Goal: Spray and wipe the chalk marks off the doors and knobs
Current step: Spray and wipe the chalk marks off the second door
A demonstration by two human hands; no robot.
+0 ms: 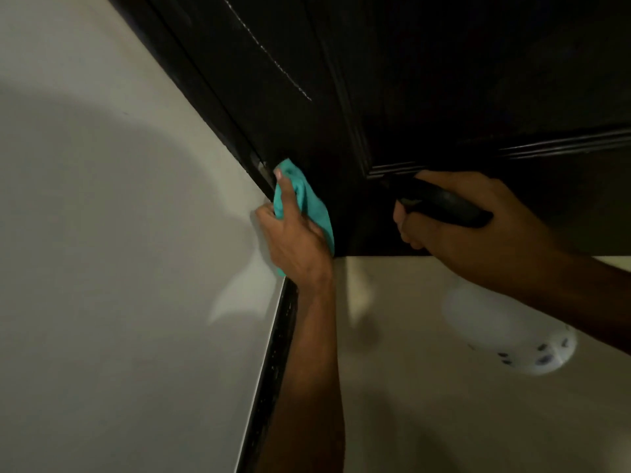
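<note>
— Left hand [293, 240] first: what is it doing?
— Its fingers are curled round a bunched teal cloth [307, 203], pressing it against the dark door [426, 80] right at the door's left edge, where the edge meets the black frame [273, 353]. One fingertip pokes out at the top of the cloth.
— Is there room on that side?
— To the left lies a broad pale wall [102, 233], bare and shadowed, running up to the frame. The cloth sits tight in the corner between frame and door, so the only free run is rightward across the door face.
— Any chalk visible?
— A thin dotted chalk line [273, 59] slants down the door's upper panel, above the cloth and well apart from it.
— And further right?
— A raised moulding [563, 145] crosses the door. Just below it the right hand [478, 227] grips the black head of a spray bottle [505, 329]; the whitish bottle hangs under the forearm, blurred, clear of the door.
— Below them?
— Pale floor [426, 404], dim, beneath the door's bottom edge.
</note>
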